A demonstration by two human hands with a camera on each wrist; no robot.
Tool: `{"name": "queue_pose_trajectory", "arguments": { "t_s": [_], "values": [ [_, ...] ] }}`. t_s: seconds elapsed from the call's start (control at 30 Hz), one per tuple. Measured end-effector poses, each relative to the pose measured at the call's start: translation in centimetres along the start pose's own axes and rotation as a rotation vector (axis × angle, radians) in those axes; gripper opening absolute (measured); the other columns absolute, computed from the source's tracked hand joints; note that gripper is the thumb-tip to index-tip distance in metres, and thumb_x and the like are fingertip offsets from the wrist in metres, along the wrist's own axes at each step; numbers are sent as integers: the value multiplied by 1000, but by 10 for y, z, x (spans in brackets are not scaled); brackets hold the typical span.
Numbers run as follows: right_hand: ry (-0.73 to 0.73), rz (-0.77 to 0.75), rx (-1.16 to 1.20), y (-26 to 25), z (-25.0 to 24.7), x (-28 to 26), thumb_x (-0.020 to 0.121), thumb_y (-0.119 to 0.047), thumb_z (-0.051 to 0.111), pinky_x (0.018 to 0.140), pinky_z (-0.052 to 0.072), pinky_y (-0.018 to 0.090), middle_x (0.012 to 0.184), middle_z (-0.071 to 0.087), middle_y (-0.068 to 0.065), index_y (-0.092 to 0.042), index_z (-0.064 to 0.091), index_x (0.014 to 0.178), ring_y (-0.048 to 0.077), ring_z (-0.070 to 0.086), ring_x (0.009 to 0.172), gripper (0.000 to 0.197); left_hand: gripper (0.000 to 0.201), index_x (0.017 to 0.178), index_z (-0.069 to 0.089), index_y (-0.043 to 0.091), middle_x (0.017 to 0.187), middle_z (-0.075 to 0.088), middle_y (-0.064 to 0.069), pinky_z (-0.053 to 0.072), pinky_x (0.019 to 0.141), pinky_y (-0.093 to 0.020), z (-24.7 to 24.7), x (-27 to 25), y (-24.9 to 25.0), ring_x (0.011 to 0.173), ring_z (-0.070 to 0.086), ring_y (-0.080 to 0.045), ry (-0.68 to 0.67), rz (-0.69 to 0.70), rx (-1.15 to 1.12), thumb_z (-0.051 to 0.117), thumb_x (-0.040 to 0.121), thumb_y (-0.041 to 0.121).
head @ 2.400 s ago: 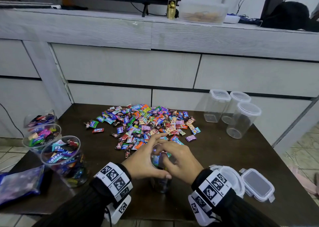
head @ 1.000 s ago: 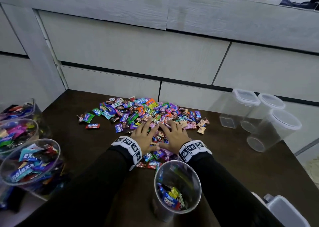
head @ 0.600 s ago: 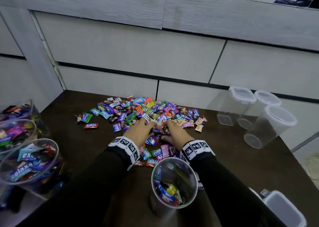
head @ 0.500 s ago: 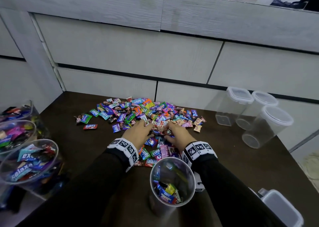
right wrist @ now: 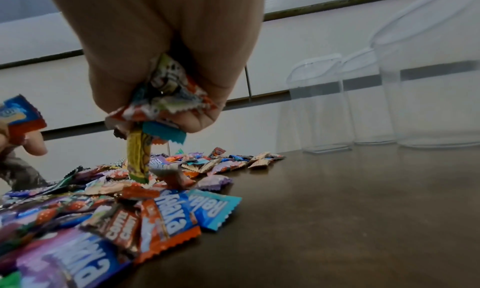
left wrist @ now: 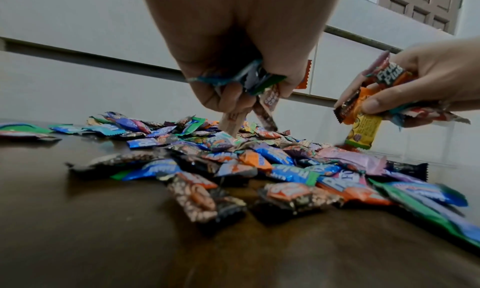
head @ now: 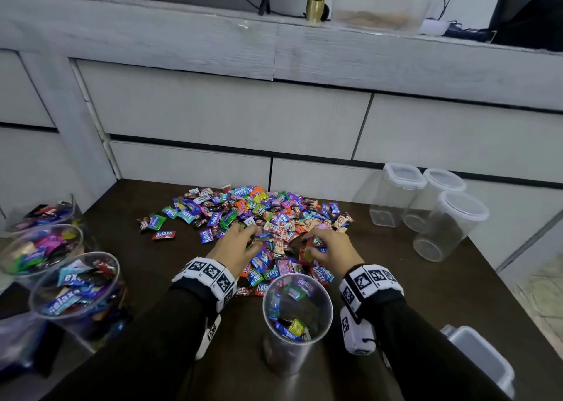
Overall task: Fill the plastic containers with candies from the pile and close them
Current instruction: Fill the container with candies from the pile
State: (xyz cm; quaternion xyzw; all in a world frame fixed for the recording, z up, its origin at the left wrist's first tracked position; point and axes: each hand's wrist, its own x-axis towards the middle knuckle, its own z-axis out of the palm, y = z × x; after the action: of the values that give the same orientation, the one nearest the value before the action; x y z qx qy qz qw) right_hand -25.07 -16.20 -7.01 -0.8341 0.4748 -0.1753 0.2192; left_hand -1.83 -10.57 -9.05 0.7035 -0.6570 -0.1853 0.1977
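Observation:
A pile of wrapped candies (head: 253, 214) lies on the dark brown table (head: 426, 288). Just above its near edge, my left hand (head: 240, 245) grips a handful of candies (left wrist: 246, 81), fingers curled round them. Beside it my right hand (head: 329, 248) grips another handful of candies (right wrist: 166, 99), one yellow wrapper dangling. An open clear round container (head: 297, 318), holding a few candies at its bottom, stands between my wrists near the front edge.
Three open containers full of candies (head: 76, 291) stand at the left edge. Three empty lidded containers (head: 426, 208) stand at the back right. A clip-lock lid (head: 481, 358) lies at the near right. Grey drawer fronts (head: 243, 120) rise behind the table.
Both hands left the container, reached flat onto the pile, then curled and closed on candies. They now lift slightly and have moved apart.

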Motion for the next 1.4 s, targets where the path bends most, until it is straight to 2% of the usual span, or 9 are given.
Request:
{"name": "queue_pose_trajectory", "arguments": {
  "t_s": [0.2,0.43,0.57,0.77,0.87,1.0,1.17,1.27,1.4],
  "values": [
    [120,10,111,-9,-12,-13,86,-16,66,88,43,23,110,69,1,-17,69,106,16,61,102,20,32,131,53,18,109,46,-6,44,76,-31,-16,-12,9,86,53,-20,32,7,-73,45,103,32],
    [219,29,195,-14,-24,-26,88,-19,65,50,38,15,98,69,1,-23,68,105,13,49,51,18,28,124,55,13,100,50,0,34,69,-28,-38,-19,34,82,47,-15,152,155,-153,47,102,29],
    [210,28,188,-17,-29,-29,88,-19,65,57,40,16,102,67,-1,-21,68,108,5,53,59,20,28,124,55,13,108,54,-5,31,71,-28,-36,-20,40,90,47,-16,89,160,-87,48,102,29],
    [195,32,209,-22,-31,-36,89,-20,64,72,54,35,107,67,1,-21,67,108,27,65,77,19,19,111,56,14,93,55,-2,33,63,-24,-32,-30,45,80,51,-15,68,158,-163,48,102,29],
    [195,35,204,-24,-34,-37,89,-21,64,71,50,27,110,67,1,-21,67,109,25,65,81,20,9,102,55,20,84,58,-6,35,59,-29,-48,-40,61,67,49,-15,132,236,-300,49,102,26],
    [221,10,190,-27,-39,-39,89,-19,65,66,40,4,110,66,0,-20,67,108,13,60,85,20,8,107,47,34,80,62,-5,37,49,-13,-72,-62,89,51,49,3,183,322,-452,50,101,29],
    [227,-18,186,-30,-43,-40,87,-16,67,72,38,11,109,68,2,-19,68,108,10,60,95,21,3,100,57,24,72,60,14,33,54,-14,-72,-92,110,57,48,4,57,447,-493,54,100,25],
    [220,-29,183,-31,-43,-41,85,-14,69,70,37,5,110,69,2,-17,69,109,12,62,94,24,4,100,58,26,75,58,11,34,57,-18,-61,-103,110,63,48,-1,28,478,-432,56,99,23],
    [214,-54,213,-37,-43,-45,87,-14,66,84,40,17,110,68,-1,-18,69,108,9,59,100,21,13,110,60,22,101,61,5,43,85,-27,-46,-107,108,93,55,-8,25,506,-301,56,97,24]
  ]
}}
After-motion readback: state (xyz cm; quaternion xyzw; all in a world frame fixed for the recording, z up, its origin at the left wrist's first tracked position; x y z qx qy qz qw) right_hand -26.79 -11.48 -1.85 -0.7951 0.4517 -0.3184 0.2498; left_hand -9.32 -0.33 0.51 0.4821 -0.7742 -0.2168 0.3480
